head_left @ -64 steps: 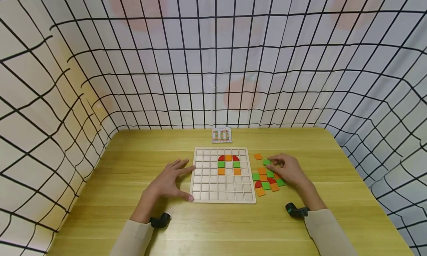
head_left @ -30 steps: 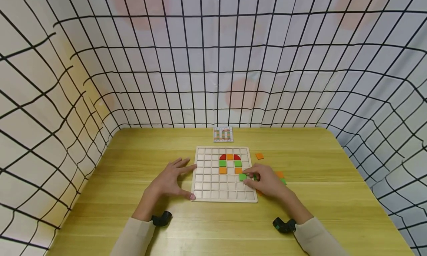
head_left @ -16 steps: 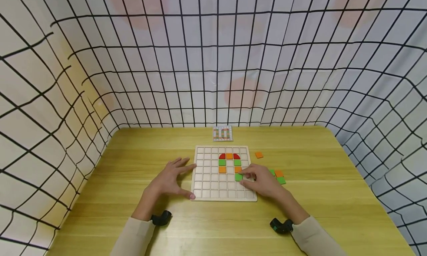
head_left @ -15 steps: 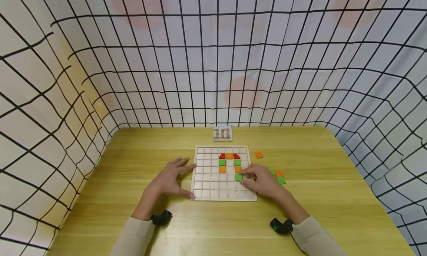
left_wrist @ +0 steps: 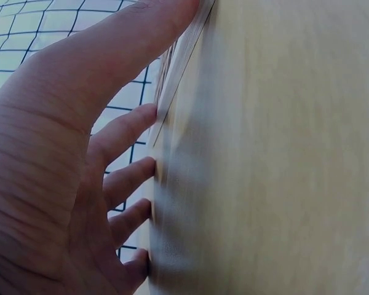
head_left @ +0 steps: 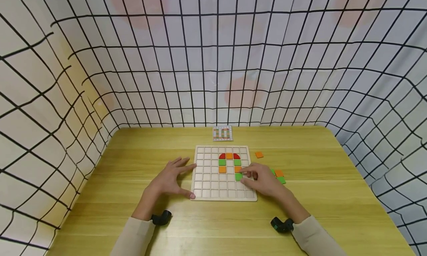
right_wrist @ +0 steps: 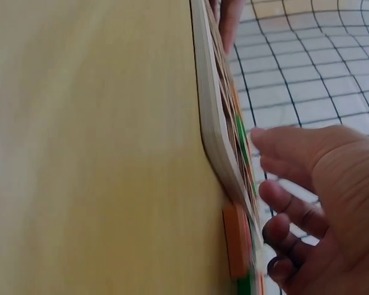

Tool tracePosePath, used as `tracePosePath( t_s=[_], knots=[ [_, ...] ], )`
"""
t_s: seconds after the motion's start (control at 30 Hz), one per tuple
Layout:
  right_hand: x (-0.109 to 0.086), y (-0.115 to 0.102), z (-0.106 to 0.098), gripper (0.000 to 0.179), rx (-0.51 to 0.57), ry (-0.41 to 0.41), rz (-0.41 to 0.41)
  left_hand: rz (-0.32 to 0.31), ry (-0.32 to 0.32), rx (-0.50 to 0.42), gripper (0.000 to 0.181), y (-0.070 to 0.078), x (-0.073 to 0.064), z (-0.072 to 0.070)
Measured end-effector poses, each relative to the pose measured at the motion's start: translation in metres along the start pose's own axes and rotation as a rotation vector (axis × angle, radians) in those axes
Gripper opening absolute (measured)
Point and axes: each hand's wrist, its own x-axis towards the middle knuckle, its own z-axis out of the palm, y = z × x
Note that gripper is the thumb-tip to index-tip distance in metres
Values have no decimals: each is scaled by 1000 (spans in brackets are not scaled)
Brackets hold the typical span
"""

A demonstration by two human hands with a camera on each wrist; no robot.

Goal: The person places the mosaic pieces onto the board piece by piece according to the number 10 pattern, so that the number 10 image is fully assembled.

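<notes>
My left hand point(head_left: 169, 180) is spread along the left side of the pale grid board point(head_left: 213, 198). Its index fingertip touches the upper left edge and its thumb the near left corner. A green square tile point(head_left: 238, 177) lies in a cell below an orange tile point(head_left: 238, 169). Right beside it is my right hand point(head_left: 261, 179), palm down, with thumb and index fingertips slightly apart at the tile's right side. In the right wrist view the thumb point(right_wrist: 283, 142) is just off the board's tiles. The remaining right fingers bend loosely. Red, orange and green tiles form an arch on the board.
Green and orange tiles point(head_left: 279, 173) lie right of the board, partly hidden by my right hand. A single orange tile point(head_left: 259, 155) lies farther back. A small printed pattern card point(head_left: 222, 133) is behind the board. Black-lined white curtains surround the wooden table point(head_left: 213, 233).
My right hand picked up a green tile from the pile, carried it left and set it in a cell under the right orange tile. Its fingertips then eased back slightly. My left hand stayed put.
</notes>
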Motion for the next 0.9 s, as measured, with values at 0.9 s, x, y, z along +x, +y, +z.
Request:
tracePosePath(
  t_s=[0.9],
  knots=[
    [-34,60,-58,25,-147,127,74,8,0,17,112,-1,0,1]
  ],
)
